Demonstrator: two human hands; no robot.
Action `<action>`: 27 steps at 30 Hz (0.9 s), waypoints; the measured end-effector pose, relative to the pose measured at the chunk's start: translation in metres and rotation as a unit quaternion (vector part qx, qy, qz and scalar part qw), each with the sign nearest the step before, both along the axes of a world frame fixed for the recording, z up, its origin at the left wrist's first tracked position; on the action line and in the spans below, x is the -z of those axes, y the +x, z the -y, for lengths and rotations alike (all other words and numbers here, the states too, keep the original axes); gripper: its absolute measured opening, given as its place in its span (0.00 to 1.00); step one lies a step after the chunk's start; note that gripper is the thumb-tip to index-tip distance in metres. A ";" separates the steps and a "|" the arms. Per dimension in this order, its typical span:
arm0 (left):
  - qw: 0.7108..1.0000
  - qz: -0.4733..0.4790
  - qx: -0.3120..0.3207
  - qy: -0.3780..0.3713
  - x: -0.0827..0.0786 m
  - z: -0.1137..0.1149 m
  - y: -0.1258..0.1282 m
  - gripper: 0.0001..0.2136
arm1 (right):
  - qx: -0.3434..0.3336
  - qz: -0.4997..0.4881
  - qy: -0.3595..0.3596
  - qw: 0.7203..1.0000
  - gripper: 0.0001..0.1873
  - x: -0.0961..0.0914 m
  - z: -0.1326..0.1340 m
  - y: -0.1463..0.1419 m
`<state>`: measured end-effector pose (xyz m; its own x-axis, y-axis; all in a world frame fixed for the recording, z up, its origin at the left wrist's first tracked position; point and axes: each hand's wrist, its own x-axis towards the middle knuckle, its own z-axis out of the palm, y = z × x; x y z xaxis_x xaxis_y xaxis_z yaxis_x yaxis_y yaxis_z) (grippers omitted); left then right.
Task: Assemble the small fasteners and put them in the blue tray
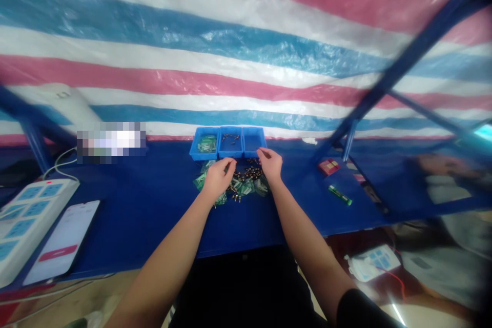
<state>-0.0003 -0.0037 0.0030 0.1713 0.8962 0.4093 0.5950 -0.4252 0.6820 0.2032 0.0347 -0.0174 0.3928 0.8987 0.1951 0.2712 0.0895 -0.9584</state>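
Note:
My left hand point(218, 177) hovers over a heap of small metal parts and green pieces point(246, 182) on the blue table point(146, 205), fingers curled together in a pinch; what they hold is too small to make out. My right hand point(270, 163) reaches toward the rightmost of three blue bins point(228, 142), fingers bent and pinched near its front edge. The left bin holds green pieces, the middle bin a few dark metal parts.
A white power strip point(23, 220) and a phone point(63, 241) lie at the left. A red box point(328, 166) and a green lighter point(340, 195) sit to the right. Blue frame bars point(403, 61) cross the right side; a striped tarp hangs behind.

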 end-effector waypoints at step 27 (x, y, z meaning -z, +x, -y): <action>1.000 -0.015 -0.006 0.006 -0.001 0.000 0.001 0.14 | -0.232 0.368 0.049 0.899 0.11 -0.001 0.012 -0.015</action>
<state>0.0012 -0.0040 0.0037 0.1724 0.8936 0.4144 0.6205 -0.4253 0.6589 0.1884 0.0229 -0.0162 -0.2870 0.8970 0.3362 0.7400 0.4304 -0.5168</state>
